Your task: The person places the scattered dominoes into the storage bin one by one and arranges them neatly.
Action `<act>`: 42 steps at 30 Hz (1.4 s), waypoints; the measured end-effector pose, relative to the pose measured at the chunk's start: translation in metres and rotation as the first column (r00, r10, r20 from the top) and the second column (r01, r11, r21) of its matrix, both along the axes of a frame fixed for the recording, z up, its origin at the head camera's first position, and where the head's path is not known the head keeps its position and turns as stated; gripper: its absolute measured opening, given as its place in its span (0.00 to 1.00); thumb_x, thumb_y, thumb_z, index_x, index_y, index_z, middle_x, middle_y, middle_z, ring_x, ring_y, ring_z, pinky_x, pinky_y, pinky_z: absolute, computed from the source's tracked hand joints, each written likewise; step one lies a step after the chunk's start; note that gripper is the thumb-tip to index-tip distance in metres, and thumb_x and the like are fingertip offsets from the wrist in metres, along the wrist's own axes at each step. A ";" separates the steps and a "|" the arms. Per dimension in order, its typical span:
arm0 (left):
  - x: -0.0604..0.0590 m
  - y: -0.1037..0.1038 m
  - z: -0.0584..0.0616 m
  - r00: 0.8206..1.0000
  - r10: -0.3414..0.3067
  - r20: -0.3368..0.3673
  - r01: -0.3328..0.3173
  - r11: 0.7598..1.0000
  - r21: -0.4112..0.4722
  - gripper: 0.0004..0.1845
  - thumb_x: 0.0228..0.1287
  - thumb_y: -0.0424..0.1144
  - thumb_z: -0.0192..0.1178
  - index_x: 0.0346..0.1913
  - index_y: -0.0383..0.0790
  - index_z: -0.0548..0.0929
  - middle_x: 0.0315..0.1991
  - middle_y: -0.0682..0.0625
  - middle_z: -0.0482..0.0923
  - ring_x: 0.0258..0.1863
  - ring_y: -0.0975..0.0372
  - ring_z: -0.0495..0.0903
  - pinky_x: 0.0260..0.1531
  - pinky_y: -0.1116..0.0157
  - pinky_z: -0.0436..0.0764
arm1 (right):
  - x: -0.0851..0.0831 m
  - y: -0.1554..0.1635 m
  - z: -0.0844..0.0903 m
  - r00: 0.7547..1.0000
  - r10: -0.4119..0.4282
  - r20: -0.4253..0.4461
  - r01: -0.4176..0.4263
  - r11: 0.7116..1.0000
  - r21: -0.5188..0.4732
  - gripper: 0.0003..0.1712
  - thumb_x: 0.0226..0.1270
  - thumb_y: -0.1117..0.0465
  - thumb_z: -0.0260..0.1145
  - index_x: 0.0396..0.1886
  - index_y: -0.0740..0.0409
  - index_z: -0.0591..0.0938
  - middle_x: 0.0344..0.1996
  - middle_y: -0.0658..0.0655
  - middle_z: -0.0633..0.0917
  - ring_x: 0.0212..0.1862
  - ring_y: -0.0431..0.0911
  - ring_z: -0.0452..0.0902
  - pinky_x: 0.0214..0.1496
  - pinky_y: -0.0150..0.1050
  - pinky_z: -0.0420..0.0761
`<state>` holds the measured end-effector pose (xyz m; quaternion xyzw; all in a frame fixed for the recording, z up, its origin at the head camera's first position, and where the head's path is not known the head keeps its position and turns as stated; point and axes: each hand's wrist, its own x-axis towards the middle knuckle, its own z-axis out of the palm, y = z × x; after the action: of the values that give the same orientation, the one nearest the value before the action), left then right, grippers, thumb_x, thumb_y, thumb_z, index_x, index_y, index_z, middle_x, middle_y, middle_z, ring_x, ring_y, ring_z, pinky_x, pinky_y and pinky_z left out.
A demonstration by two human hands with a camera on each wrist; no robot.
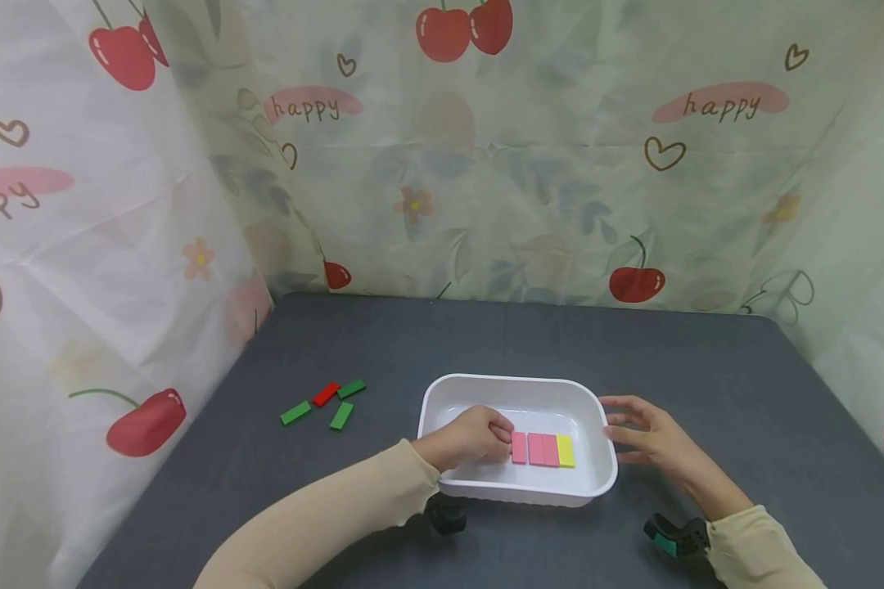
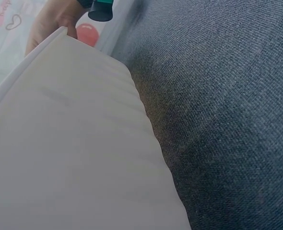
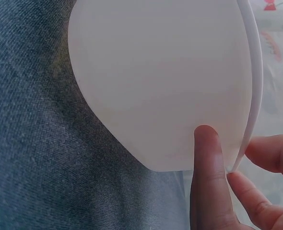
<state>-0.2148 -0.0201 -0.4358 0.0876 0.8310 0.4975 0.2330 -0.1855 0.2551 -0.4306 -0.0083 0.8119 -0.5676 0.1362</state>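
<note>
Blocks lined up in white tray, both hands at work

Tray (image 1: 517,384) stood on the dark counter (image 1: 707,368), near its front edge. We noted the left hand (image 1: 471,438) inside it, fingers curled and pinching a pink block (image 1: 519,447) at the left end of a row; the row of blocks (image 1: 551,450) ran left to right, long axes pointing away from the person. The right hand (image 1: 651,438) touched the tray's right rim with fingers loosely spread. Four loose blocks (image 1: 327,402) lay well apart to the left. Both wrist views showed mostly tray wall; the grip itself stayed hidden there.
</note>
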 end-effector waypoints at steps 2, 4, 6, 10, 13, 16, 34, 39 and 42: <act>0.000 0.000 0.000 1.000 0.001 0.002 -0.001 1.000 0.001 0.18 0.48 0.21 0.64 0.46 0.28 0.82 0.33 0.46 0.82 0.29 0.63 0.75 0.30 0.71 0.75 | 0.000 0.000 0.000 1.000 0.002 0.003 -0.002 1.000 -0.002 0.38 0.65 0.56 0.67 0.70 0.63 0.62 0.56 0.70 0.74 0.51 0.51 0.79 0.46 0.52 0.83; 0.000 0.001 0.000 1.000 0.003 0.000 -0.003 1.000 -0.002 0.18 0.48 0.21 0.64 0.46 0.28 0.82 0.33 0.45 0.82 0.29 0.63 0.75 0.30 0.71 0.75 | 0.000 0.000 0.000 1.000 0.001 0.002 -0.001 1.000 -0.001 0.38 0.65 0.56 0.67 0.70 0.63 0.63 0.56 0.69 0.74 0.51 0.51 0.78 0.46 0.52 0.83; 0.000 0.001 0.001 1.000 0.005 0.001 -0.005 1.000 -0.008 0.18 0.48 0.21 0.64 0.46 0.28 0.82 0.33 0.46 0.83 0.29 0.63 0.75 0.31 0.71 0.75 | 0.000 0.000 0.001 1.000 0.002 0.000 -0.002 1.000 0.001 0.38 0.65 0.57 0.67 0.70 0.63 0.63 0.56 0.69 0.75 0.51 0.51 0.78 0.46 0.52 0.83; -0.001 0.002 0.000 1.000 0.008 0.006 -0.008 1.000 -0.021 0.18 0.49 0.22 0.64 0.46 0.30 0.82 0.33 0.47 0.82 0.30 0.63 0.76 0.33 0.69 0.77 | 0.000 0.000 0.001 1.000 0.002 -0.007 -0.002 1.000 0.007 0.37 0.65 0.57 0.67 0.69 0.64 0.63 0.55 0.69 0.75 0.50 0.50 0.78 0.46 0.52 0.83; -0.001 0.003 0.000 1.000 0.010 0.014 -0.010 1.000 -0.022 0.18 0.49 0.22 0.64 0.47 0.30 0.82 0.33 0.47 0.83 0.30 0.62 0.76 0.33 0.69 0.77 | 0.000 0.000 0.002 1.000 0.006 -0.010 -0.005 1.000 0.009 0.37 0.66 0.57 0.67 0.69 0.64 0.63 0.56 0.70 0.74 0.51 0.51 0.78 0.46 0.52 0.83; -0.001 0.003 -0.001 1.000 0.008 0.012 -0.007 1.000 -0.020 0.17 0.50 0.22 0.64 0.46 0.30 0.83 0.34 0.47 0.83 0.30 0.62 0.76 0.33 0.69 0.78 | 0.000 0.000 0.002 1.000 0.008 -0.015 -0.008 1.000 0.010 0.37 0.66 0.57 0.66 0.69 0.64 0.63 0.56 0.70 0.74 0.51 0.52 0.78 0.46 0.52 0.83; -0.001 0.003 -0.001 0.999 0.018 0.036 -0.017 1.000 -0.016 0.17 0.51 0.23 0.65 0.47 0.31 0.83 0.34 0.47 0.83 0.31 0.62 0.77 0.36 0.68 0.79 | 0.001 -0.001 0.002 1.000 0.004 -0.009 -0.004 1.000 0.006 0.37 0.65 0.57 0.67 0.69 0.64 0.63 0.56 0.70 0.74 0.52 0.52 0.78 0.46 0.52 0.83; -0.001 0.003 0.000 0.999 0.017 0.032 -0.017 1.000 -0.005 0.17 0.50 0.22 0.65 0.46 0.30 0.83 0.33 0.47 0.83 0.30 0.63 0.76 0.34 0.69 0.78 | 0.002 -0.001 0.003 1.000 0.007 -0.017 -0.007 1.000 0.007 0.37 0.65 0.57 0.67 0.69 0.64 0.63 0.56 0.70 0.74 0.52 0.52 0.78 0.46 0.52 0.83; -0.001 0.002 0.000 1.000 0.014 0.016 -0.014 1.000 0.003 0.17 0.49 0.22 0.65 0.46 0.30 0.82 0.33 0.47 0.82 0.29 0.63 0.76 0.33 0.69 0.77 | 0.002 -0.001 0.002 1.000 0.010 -0.022 -0.010 1.000 0.011 0.37 0.65 0.57 0.67 0.69 0.64 0.63 0.56 0.70 0.74 0.52 0.52 0.77 0.46 0.52 0.83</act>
<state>-0.2157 -0.0184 -0.4360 0.0780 0.8290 0.5010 0.2359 -0.1839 0.2546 -0.4281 -0.0178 0.8163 -0.5626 0.1300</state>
